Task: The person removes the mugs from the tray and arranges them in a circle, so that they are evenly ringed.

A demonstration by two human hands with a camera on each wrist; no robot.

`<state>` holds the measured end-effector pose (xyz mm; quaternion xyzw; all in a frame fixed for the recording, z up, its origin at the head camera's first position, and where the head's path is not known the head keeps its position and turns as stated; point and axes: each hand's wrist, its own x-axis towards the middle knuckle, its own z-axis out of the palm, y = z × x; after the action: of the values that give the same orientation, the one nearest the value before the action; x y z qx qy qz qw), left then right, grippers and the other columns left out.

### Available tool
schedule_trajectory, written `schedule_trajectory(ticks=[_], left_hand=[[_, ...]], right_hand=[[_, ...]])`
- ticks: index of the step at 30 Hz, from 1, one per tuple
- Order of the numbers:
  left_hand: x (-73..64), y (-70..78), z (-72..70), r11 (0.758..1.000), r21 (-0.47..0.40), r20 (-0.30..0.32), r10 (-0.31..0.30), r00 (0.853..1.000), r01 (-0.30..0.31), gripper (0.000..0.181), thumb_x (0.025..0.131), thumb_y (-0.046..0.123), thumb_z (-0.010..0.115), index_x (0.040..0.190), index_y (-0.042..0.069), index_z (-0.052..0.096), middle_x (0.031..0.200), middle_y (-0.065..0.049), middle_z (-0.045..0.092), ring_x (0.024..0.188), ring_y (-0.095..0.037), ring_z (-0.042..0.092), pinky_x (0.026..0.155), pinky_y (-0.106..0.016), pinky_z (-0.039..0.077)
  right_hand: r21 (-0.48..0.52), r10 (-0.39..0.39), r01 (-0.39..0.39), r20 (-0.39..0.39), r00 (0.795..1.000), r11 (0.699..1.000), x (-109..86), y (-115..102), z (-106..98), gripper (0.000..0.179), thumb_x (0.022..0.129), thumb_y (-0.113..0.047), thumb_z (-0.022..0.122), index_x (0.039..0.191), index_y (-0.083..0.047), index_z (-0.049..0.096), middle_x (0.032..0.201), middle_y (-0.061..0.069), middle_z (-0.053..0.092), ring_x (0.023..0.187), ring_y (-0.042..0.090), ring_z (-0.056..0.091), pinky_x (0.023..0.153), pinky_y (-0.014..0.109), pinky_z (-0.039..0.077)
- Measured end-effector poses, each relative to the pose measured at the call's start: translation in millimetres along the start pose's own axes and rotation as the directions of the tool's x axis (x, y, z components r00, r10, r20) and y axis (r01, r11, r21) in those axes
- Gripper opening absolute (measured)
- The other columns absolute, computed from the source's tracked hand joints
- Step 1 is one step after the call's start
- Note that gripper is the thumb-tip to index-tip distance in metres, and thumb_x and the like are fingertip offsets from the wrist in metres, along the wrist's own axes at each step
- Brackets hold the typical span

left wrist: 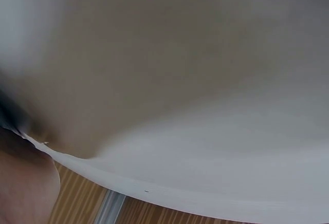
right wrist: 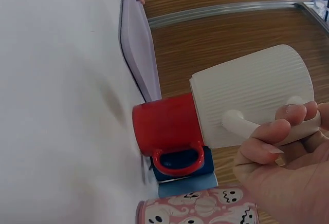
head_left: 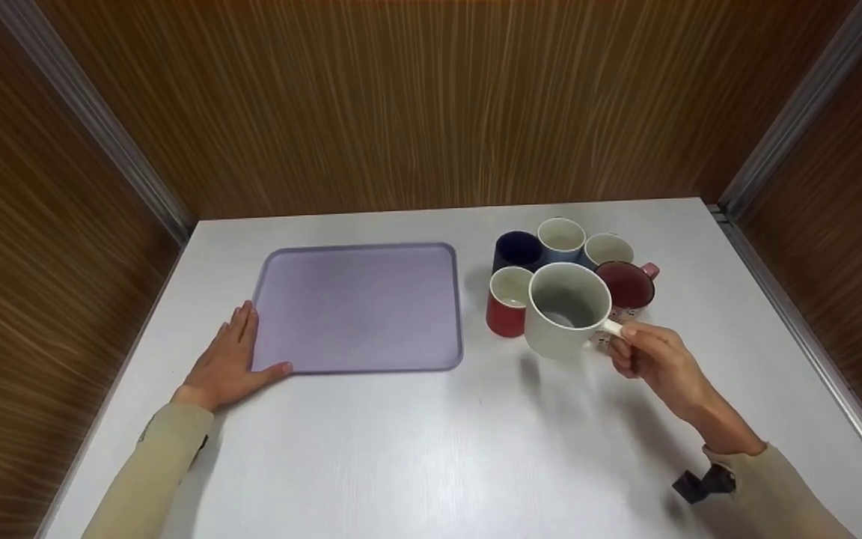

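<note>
My right hand (head_left: 659, 367) grips a white mug (head_left: 562, 329) by its handle, holding it raised off the table near the cluster of mugs. In the right wrist view the white mug (right wrist: 257, 95) shows fine ribs, with my fingers curled round the handle. Just left of it stands a red mug (head_left: 506, 318) with a white inside. My left hand (head_left: 225, 364) lies with straight fingers along the left edge of a pale purple tray (head_left: 360, 307), the thumb at its front left corner. Mostly sleeve and table fill the left wrist view.
Behind the white mug stand a dark blue mug (head_left: 517, 251), a light blue mug (head_left: 562, 236) and another white-lined mug (head_left: 610, 248). A pink mug with ghost pictures (head_left: 628, 288) is at the right. Wooden panels (head_left: 431, 105) enclose the white table (head_left: 401, 449).
</note>
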<state>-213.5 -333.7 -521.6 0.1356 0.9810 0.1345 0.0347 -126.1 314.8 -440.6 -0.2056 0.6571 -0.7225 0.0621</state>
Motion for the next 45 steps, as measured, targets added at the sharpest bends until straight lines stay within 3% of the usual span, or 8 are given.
schedule_trajectory(ticks=[16,27,33,39,43,45], left_hand=[[1.2,-1.2,-0.3,1.0,-0.008,0.003,0.007,1.0,-0.007,0.127,0.093,0.078,0.061,0.168,-0.007,0.005,0.179,-0.024,-0.002,0.166,-0.044,0.002,0.134,-0.06,0.011],[-0.5,-0.4,-0.8,1.0,-0.013,0.011,-0.003,1.0,0.003,0.128,0.092,0.08,0.061,0.169,-0.005,0.004,0.179,-0.022,-0.003,0.166,-0.043,0.001,0.134,-0.061,0.011],[-1.0,0.2,-1.7,1.0,-0.014,0.013,-0.006,1.0,0.006,0.128,0.092,0.079,0.061,0.169,-0.005,0.003,0.179,-0.023,-0.003,0.166,-0.044,0.001,0.134,-0.061,0.011],[-0.8,1.0,-1.2,1.0,-0.021,0.005,0.002,1.0,-0.002,0.127,0.092,0.078,0.062,0.168,-0.006,0.005,0.179,-0.023,-0.002,0.166,-0.044,0.003,0.134,-0.061,0.012],[-1.2,0.6,-0.3,1.0,-0.025,0.002,0.002,1.0,-0.002,0.127,0.092,0.077,0.063,0.169,-0.006,0.004,0.179,-0.023,-0.002,0.166,-0.044,0.002,0.134,-0.061,0.012],[-1.3,0.2,0.3,1.0,-0.022,0.002,0.002,1.0,-0.002,0.127,0.092,0.077,0.063,0.168,-0.006,0.004,0.179,-0.023,-0.002,0.166,-0.043,0.002,0.134,-0.061,0.011]], right_hand=[[0.009,0.058,-0.058,0.005,0.998,0.998,-17.8,32,-19,0.031,0.113,-0.002,0.028,0.087,0.011,0.04,0.081,0.014,0.039,0.071,0.03,0.032,0.063,0.045,0.023],[-0.03,0.121,-0.12,0.024,0.992,0.992,-19.9,45,-22,0.033,0.114,-0.005,0.028,0.09,0.015,0.039,0.081,0.011,0.045,0.071,0.025,0.042,0.064,0.046,0.027],[-0.049,0.154,-0.152,0.022,0.988,0.987,-20.8,48,-23,0.034,0.115,-0.007,0.029,0.089,0.014,0.039,0.081,0.003,0.051,0.072,0.017,0.049,0.061,0.037,0.037],[-0.038,0.168,-0.166,0.035,0.985,0.985,-22.7,50,-22,0.035,0.115,-0.007,0.03,0.092,0.017,0.039,0.083,-0.001,0.055,0.075,0.012,0.054,0.066,0.026,0.047],[-0.088,0.146,-0.145,0.004,0.989,0.986,-23.1,48,-22,0.037,0.116,-0.007,0.033,0.095,0.021,0.044,0.084,0.0,0.06,0.074,0.011,0.057,0.065,0.025,0.051],[-0.192,0.129,-0.136,-0.049,0.99,0.972,-23.9,46,-21,0.036,0.116,-0.009,0.039,0.099,0.02,0.053,0.087,0.002,0.065,0.075,0.012,0.061,0.065,0.025,0.053]])
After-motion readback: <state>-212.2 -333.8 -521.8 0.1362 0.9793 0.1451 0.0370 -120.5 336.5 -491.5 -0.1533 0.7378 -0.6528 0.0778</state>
